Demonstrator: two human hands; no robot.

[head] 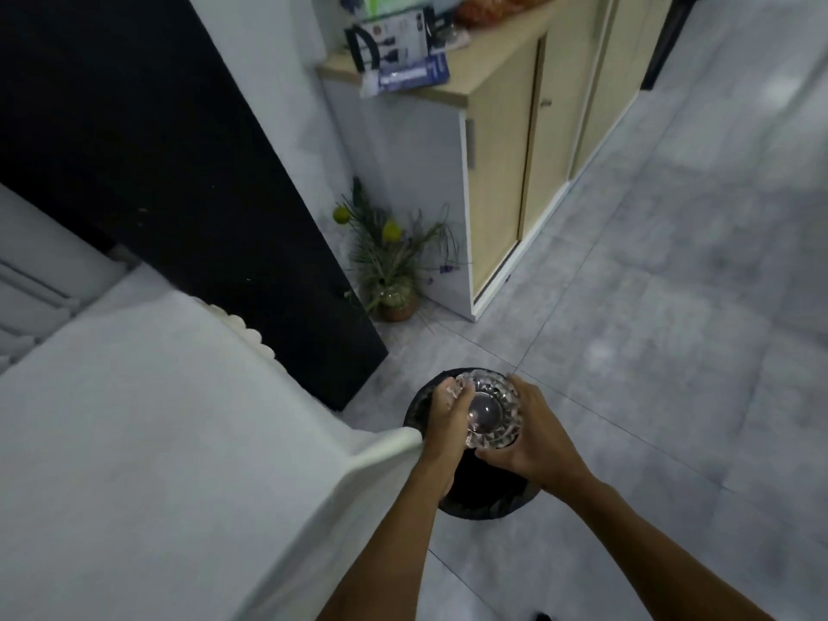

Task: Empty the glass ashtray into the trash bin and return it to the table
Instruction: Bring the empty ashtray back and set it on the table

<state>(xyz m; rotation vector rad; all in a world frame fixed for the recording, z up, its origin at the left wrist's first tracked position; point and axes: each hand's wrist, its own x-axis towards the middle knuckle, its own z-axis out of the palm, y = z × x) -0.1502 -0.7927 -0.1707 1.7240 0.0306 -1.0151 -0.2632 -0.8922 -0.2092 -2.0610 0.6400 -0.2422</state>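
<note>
A round cut-glass ashtray (490,410) hangs directly over the black trash bin (481,499) on the floor. It looks turned over, with its domed base facing up at me. My left hand (446,419) grips its left rim and my right hand (533,434) grips its right and near rim. The bin's dark opening shows below my wrists; what lies inside it is hidden.
A white padded surface (157,441) with a curved edge fills the left. A black panel (179,172) stands behind it. A potted plant (394,280) sits in the corner beside a wooden cabinet (502,172). Grey floor tiles (672,351) spread to the right.
</note>
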